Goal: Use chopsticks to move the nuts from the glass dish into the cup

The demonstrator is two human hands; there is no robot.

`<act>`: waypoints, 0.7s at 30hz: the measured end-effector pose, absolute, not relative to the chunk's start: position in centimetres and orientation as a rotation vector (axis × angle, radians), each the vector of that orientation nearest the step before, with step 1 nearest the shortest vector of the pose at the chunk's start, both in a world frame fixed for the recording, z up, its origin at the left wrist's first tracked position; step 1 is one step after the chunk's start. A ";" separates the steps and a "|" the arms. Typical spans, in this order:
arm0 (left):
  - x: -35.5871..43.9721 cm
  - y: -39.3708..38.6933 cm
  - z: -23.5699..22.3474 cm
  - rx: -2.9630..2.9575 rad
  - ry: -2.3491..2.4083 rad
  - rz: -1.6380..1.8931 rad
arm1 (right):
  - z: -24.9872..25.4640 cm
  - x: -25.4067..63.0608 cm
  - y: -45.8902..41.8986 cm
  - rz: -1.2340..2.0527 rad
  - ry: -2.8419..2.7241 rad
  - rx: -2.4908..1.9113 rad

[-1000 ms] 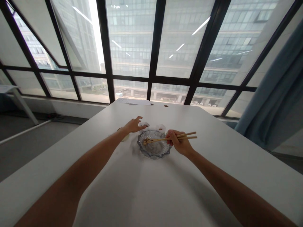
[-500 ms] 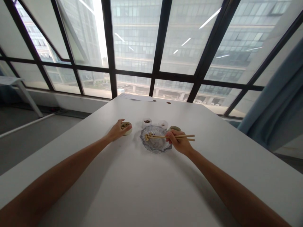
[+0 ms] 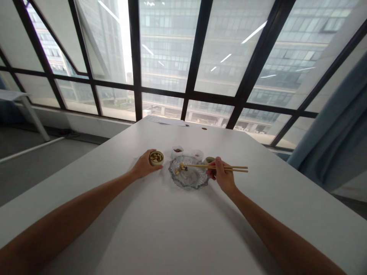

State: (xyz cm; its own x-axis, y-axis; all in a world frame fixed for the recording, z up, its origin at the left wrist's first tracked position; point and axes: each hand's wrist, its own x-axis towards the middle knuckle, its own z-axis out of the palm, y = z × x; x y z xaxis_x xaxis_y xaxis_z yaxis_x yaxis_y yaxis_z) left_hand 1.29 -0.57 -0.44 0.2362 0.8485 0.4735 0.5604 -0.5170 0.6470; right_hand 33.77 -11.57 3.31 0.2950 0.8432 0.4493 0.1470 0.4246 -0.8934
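My left hand (image 3: 143, 165) is wrapped round the side of a small pale round cup (image 3: 156, 163), filled with small tan pieces that look like nuts or beans. In my right hand (image 3: 225, 178) is a pair of wooden chopsticks (image 3: 197, 166), pointing left over a scalloped clear glass dish (image 3: 189, 188). The chopstick tips are at a pale piece (image 3: 181, 164); whether they pinch it I cannot tell. A few pale pieces (image 3: 177, 172) and a dark one lie in the dish's left part. Behind my right fingers stands a greenish cup (image 3: 209, 160), partly hidden.
Two small white containers stand behind the dish: the left container (image 3: 177, 154) has dark bits in it, the right container (image 3: 197, 155) little that I can make out. Paper (image 3: 166, 121) and a brown oval object (image 3: 204, 128) lie at the white table's far edge, before the windows.
My left hand has shifted slightly right with the cup, and its thumb no longer crosses the cup's opening. My right hand has moved a little right, and the chopstick tips are higher over the pieces.
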 end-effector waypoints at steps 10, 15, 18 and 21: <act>1.7 -0.7 -0.6 2.296 1.193 1.218 | 6.0 30.2 -11.5 0.564 -1.179 -0.965; 1.9 -1.3 0.0 2.303 1.142 1.195 | 7.3 26.2 -10.0 0.539 -1.509 -0.967; 2.0 -1.5 0.1 2.305 1.139 1.199 | 7.5 26.2 -9.7 0.532 -1.545 -0.994; 2.1 -1.5 0.1 2.293 1.160 1.213 | 7.4 28.2 -10.3 0.455 -1.378 -1.033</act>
